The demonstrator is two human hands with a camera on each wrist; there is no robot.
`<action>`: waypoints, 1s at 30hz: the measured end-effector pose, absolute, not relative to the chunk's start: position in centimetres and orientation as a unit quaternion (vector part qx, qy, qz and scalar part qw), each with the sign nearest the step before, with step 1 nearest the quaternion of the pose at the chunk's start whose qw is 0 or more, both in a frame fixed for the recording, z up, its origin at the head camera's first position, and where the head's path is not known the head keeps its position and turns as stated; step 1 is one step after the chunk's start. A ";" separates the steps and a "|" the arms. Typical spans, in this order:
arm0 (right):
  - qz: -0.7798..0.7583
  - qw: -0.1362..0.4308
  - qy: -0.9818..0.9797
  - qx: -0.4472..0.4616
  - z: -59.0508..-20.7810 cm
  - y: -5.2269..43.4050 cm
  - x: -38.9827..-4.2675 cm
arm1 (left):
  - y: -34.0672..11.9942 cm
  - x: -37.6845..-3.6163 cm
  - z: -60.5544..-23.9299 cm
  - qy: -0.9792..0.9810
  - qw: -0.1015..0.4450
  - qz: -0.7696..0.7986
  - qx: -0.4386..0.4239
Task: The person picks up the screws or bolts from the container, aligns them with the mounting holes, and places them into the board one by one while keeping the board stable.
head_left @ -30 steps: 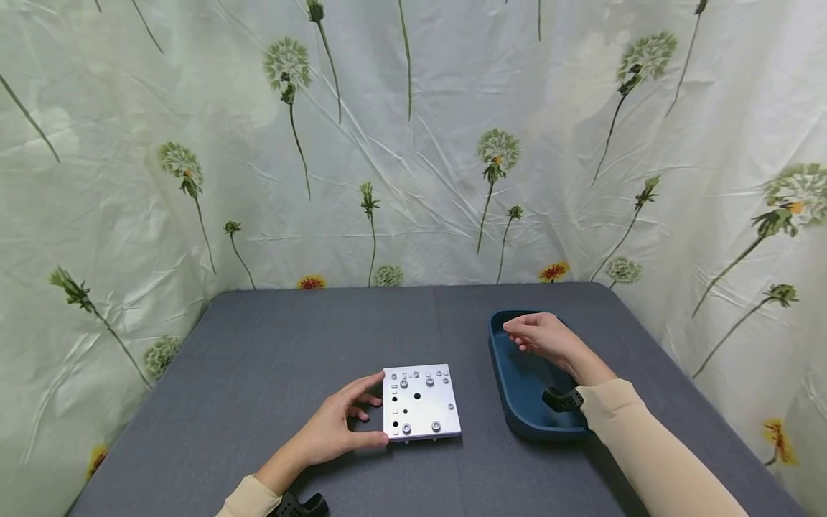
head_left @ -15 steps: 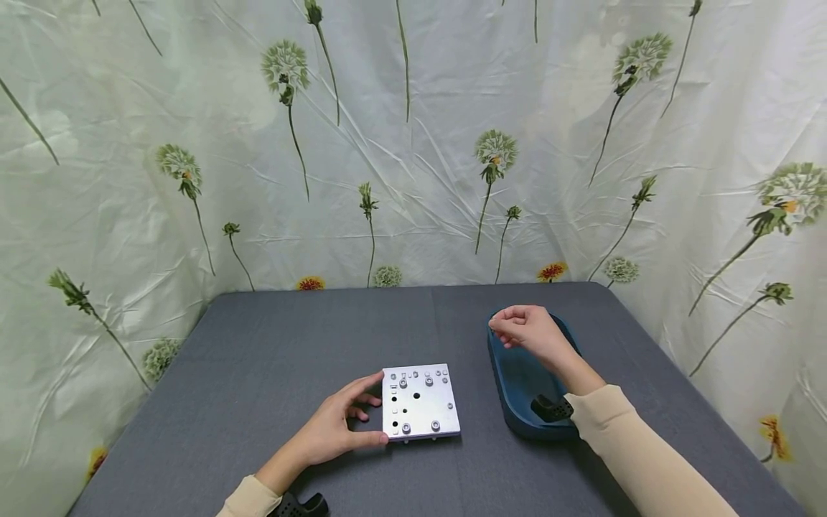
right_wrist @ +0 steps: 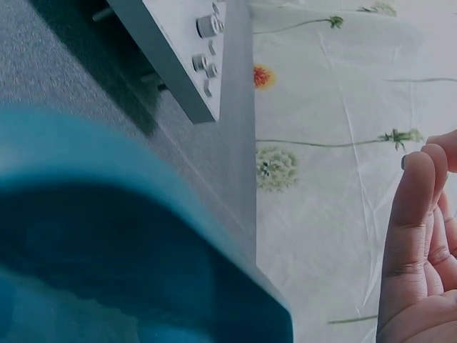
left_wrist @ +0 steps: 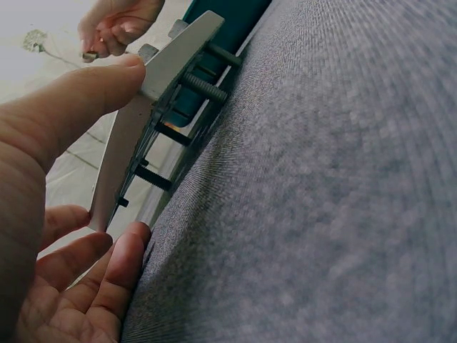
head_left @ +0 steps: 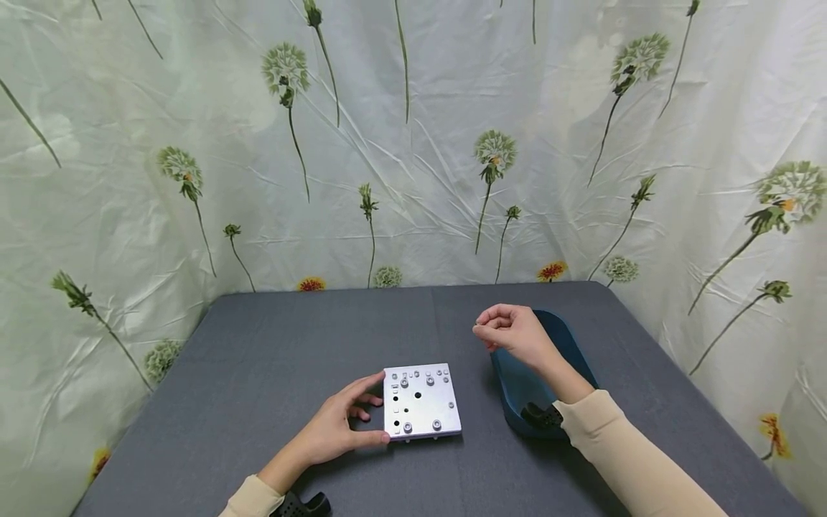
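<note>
A square silver metal plate point(head_left: 421, 402) with holes and several screws lies on the grey table point(head_left: 271, 359). My left hand point(head_left: 375, 408) grips its left edge, thumb on the near corner and fingers at the far one. In the left wrist view the plate point(left_wrist: 168, 64) stands on screw legs, with my thumb point(left_wrist: 86, 100) on its top edge. My right hand point(head_left: 479, 329) hovers above the left rim of a blue tray point(head_left: 571, 341), right of the plate, and pinches a small metal part point(left_wrist: 89, 55) at its fingertips point(right_wrist: 414, 214).
A flower-print white curtain point(head_left: 413, 143) closes off the back and both sides of the table. The blue tray's rim point(right_wrist: 107, 214) fills the near right wrist view, with the plate point(right_wrist: 193, 50) beyond it. Black wrist straps show at both cuffs.
My right hand has risen from inside the blue tray and moved left toward the plate, fingertips pinched together. The left hand and the plate have stayed put.
</note>
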State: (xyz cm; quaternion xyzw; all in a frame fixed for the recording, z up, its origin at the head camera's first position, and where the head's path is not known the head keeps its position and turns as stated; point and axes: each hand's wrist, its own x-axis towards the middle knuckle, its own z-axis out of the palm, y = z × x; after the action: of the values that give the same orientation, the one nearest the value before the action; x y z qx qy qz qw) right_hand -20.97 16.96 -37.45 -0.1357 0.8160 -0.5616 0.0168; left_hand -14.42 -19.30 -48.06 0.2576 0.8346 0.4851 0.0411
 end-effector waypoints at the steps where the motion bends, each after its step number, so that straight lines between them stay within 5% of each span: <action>1: -0.560 0.017 0.817 -0.139 -37.5 16.8 -21.0 | -19.3 -14.4 -48.0 0.835 0.042 0.485 0.257; 30: -0.537 0.072 0.808 -0.229 -38.8 12.2 -20.0 | -19.4 -14.6 -48.2 0.826 0.034 0.496 0.267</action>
State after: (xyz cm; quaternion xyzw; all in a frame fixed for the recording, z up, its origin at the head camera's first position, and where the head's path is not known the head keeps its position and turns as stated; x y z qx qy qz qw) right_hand -20.03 12.18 -38.80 -0.2290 0.8084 -0.5373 0.0725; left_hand -14.59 -19.37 -48.22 0.2667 0.8258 0.4957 0.0338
